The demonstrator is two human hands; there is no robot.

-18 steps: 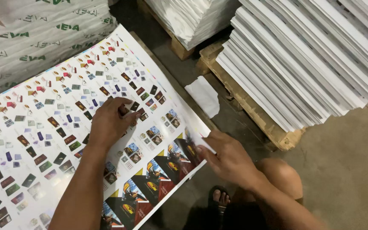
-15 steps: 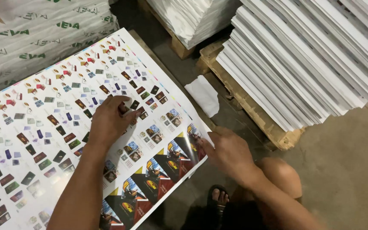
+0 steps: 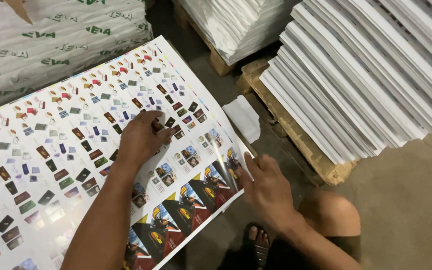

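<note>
A tall stack of white paper sheets [image 3: 376, 75] fills the upper right, fanned out in steps on a worn wooden pallet [image 3: 296, 135]. A second pile of white sheets [image 3: 236, 25] sits behind it at the top, on another pallet. At the upper left lies a bulky bale wrapped in white plastic with green lettering [image 3: 51, 45].

Across the left and centre spreads the large glossy printed sheet covered with rows of small coloured labels [image 3: 41, 165] — its lower right corner carries bigger dark red and black panels. It lies flat and slanted, its near edge reaching toward the person's bare knee [image 3: 333, 212].

The left hand [image 3: 141, 137] rests palm down on the middle of the sheet, fingers curled loosely and pressing the surface. The right hand [image 3: 266, 187] is at the sheet's right edge, fingers extended and slightly spread, touching the margin — holding nothing closed.

A crumpled white paper scrap [image 3: 243, 117] lies on the dark floor beside the pallet. A sandalled foot [image 3: 256, 242] shows at the bottom.
</note>
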